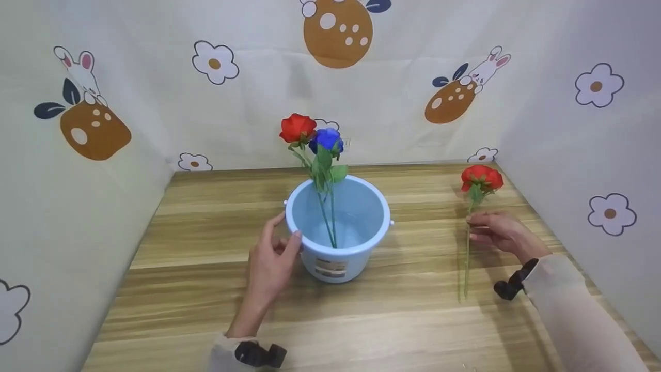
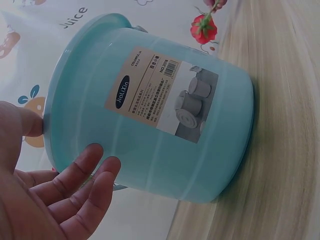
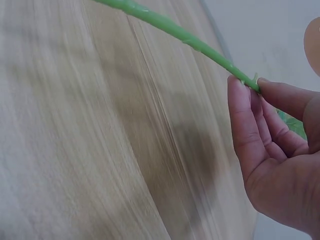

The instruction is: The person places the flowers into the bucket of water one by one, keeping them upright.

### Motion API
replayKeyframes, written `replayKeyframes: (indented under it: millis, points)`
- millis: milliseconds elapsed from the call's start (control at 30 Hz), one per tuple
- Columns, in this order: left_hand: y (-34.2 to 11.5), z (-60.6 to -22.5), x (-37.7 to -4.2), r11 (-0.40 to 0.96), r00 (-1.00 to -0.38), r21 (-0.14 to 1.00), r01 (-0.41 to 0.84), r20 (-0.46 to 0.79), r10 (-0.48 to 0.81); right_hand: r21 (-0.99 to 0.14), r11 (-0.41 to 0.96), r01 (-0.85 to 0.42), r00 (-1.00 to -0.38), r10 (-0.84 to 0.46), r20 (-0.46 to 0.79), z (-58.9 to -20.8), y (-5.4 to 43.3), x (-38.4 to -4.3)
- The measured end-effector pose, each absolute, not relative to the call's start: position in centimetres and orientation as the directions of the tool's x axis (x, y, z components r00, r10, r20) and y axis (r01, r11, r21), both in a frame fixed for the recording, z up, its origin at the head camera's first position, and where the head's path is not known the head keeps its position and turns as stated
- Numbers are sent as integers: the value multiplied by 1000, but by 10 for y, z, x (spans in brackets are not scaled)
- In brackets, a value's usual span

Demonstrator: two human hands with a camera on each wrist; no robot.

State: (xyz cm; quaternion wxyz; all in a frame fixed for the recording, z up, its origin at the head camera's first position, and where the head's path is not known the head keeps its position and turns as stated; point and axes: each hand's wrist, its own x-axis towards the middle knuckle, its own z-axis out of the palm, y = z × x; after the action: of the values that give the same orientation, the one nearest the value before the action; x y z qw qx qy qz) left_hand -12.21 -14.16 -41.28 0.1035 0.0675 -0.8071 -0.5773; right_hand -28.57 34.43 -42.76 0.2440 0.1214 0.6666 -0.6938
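Observation:
A light blue plastic bucket (image 1: 338,251) stands upright on the table. My left hand (image 1: 269,266) holds its left rim, thumb on the edge and index finger along the side; in the left wrist view the other fingers (image 2: 90,192) bend loosely beside the wall. Inside the bucket, a red rose (image 1: 298,128) and a blue rose (image 1: 327,140) lean toward the back left, heads above the rim. Off to the right, my right hand (image 1: 498,231) pinches the green stem (image 3: 185,36) of another red rose (image 1: 482,178) between thumb and fingertips, bloom upward.
The wood-grain table (image 1: 206,305) has a patterned cloth (image 1: 248,113) along its back and both sides. A paper label (image 2: 162,94) is stuck on the bucket's front. Small handle pegs (image 1: 392,222) jut from the rim's sides. A black strap device is on each wrist.

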Motion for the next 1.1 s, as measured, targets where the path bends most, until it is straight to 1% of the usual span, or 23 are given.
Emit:
replayKeyframes:
  millis: [133, 367, 700, 1100]
  points:
    - [-142, -413, -123, 327, -969, 945, 12, 91, -228, -877, -17, 480, -865, -174, -470, -427, 338, -286]
    - [-142, -416, -124, 358, -958, 932, 62, 157, -242, -887, -40, 461, -875, -188, -446, -423, 329, -285]
    - [-142, -415, -124, 361, -963, 932, 29, 122, -240, -891, -35, 452, -879, -187, -439, -415, 318, -286]
    - [-141, -414, -123, 357, -965, 934, 20, 112, -239, -897, -38, 441, -881, -207, -425, -405, 306, -284]
